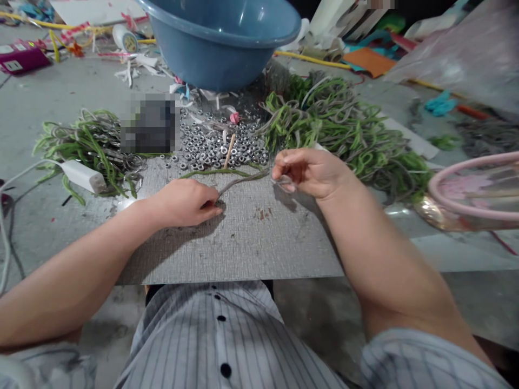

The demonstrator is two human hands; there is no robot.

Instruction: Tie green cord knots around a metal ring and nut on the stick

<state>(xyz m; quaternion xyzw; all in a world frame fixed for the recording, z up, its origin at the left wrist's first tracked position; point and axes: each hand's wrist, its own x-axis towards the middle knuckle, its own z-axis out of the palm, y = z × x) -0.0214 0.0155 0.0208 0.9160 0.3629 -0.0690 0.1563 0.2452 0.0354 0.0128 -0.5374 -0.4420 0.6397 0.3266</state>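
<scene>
A grey and green cord (242,179) stretches between my two hands above the grey work board (259,243). My left hand (186,202) is closed with thumb and fingers pinching the grey stretch of it. At the other end, my right hand (310,172) pinches the cord between thumb and fingertips. A pale, shiny loop (286,183) shows under the right fingers; its kind I cannot make out. The green stretch of cord lies just behind my left hand, along the front of a heap of small metal rings or nuts (203,146). A thin wooden stick (230,150) rests on the heap.
Green and grey cords pile up at right (324,119); a bundle of cords with metal rings (85,146) lies at left beside a white charger (84,176). Behind stands a blue basin (223,48). A pink-rimmed clear item (478,186) sits at far right.
</scene>
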